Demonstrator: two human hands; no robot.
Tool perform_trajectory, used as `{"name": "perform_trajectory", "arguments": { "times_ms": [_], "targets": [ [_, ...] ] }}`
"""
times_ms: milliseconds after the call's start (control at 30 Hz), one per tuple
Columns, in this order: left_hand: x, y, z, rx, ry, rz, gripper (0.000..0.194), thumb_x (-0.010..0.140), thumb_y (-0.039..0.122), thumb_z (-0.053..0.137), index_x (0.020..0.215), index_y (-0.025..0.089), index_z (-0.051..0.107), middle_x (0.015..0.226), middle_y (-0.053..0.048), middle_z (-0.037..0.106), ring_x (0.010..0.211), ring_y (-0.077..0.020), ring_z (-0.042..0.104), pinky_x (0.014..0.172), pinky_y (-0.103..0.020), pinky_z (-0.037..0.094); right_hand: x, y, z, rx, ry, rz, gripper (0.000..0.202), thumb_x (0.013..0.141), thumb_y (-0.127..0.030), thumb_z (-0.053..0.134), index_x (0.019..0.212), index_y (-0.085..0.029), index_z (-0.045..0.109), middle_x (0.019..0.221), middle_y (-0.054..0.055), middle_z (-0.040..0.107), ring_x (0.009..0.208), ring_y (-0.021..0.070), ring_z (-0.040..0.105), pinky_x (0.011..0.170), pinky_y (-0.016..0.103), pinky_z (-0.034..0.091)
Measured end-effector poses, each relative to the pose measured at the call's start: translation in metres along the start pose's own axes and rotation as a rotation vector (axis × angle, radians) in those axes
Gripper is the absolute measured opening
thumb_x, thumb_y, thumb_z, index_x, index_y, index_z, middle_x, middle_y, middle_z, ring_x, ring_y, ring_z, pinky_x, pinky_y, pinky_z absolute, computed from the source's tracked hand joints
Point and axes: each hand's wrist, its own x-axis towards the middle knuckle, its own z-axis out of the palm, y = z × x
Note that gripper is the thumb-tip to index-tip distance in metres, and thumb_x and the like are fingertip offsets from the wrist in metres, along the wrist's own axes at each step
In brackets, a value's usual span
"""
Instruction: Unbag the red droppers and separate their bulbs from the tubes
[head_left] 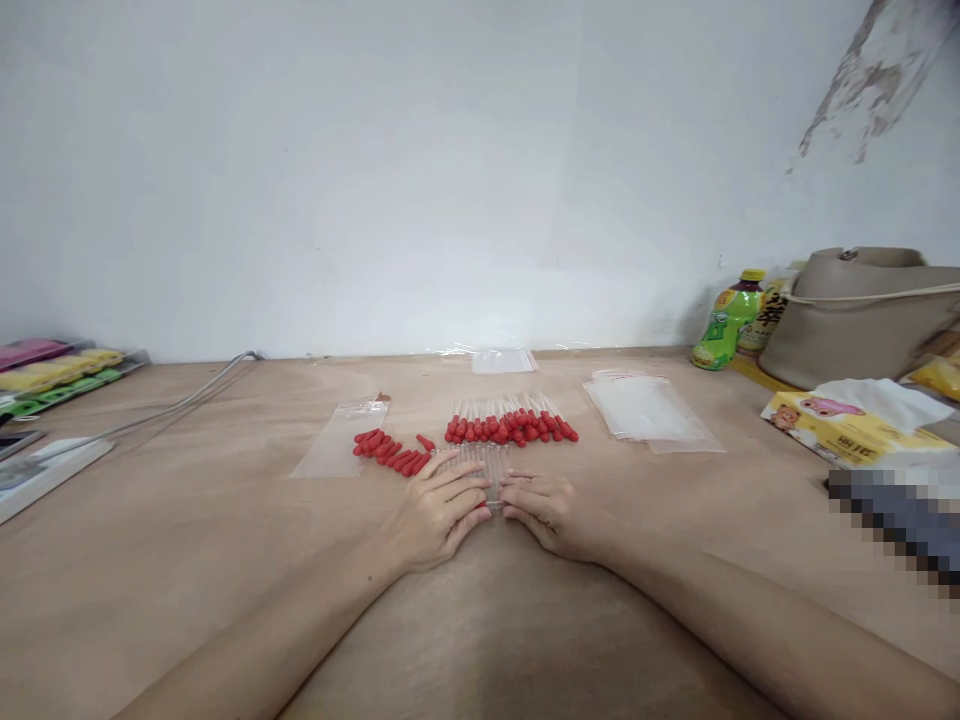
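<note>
Several clear thin tubes (491, 462) lie side by side on the brown table, between and just beyond my two hands. My left hand (444, 505) rests at their left and near side, its fingers pressed together, with a bit of red showing by its fingertips. From the right, my right hand (551, 508) touches the near right end of the tubes with bent fingers. What either hand pinches is too small to make out. Behind them lies a row of red-bulbed droppers (510, 428). Loose red rubber bulbs (390, 452) sit left of the tubes, partly on a clear bag (326, 447).
Clear plastic bags (649, 408) lie at the right, another (504, 361) by the wall. Farther right are a green bottle (726, 325), a beige bag (855, 325), a tissue pack (855, 425) and a pixelated dark object. A cable (187, 400) and a tray of coloured items (64, 370) are left.
</note>
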Motion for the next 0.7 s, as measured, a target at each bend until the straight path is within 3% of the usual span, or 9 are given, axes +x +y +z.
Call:
{"name": "perform_trajectory", "arguments": {
  "times_ms": [167,700],
  "targets": [
    [0.001,0.004,-0.005,-0.057,-0.032,-0.013,0.018,0.085,0.021,0.043,0.084,0.020,0.061,0.094,-0.003,0.068,0.105,-0.0179,0.055,0.102,-0.042,0.030,0.002,-0.004,-0.006,-0.038,-0.064,-0.036,0.017,0.088,-0.017,0.040,0.094,-0.017,0.056,0.089,0.006,0.066,0.088,0.0126,0.061,0.094,0.030,0.045],
    [-0.006,0.006,-0.008,-0.141,-0.108,-0.043,0.017,0.085,0.019,0.042,0.087,0.020,0.059,0.095,-0.002,0.067,0.108,-0.0173,0.053,0.102,-0.041,0.027,-0.003,-0.004,-0.013,-0.186,0.010,-0.191,0.018,0.086,-0.013,0.044,0.097,-0.012,0.058,0.094,0.010,0.066,0.100,0.0172,0.058,0.097,0.033,0.043]
  ]
}}
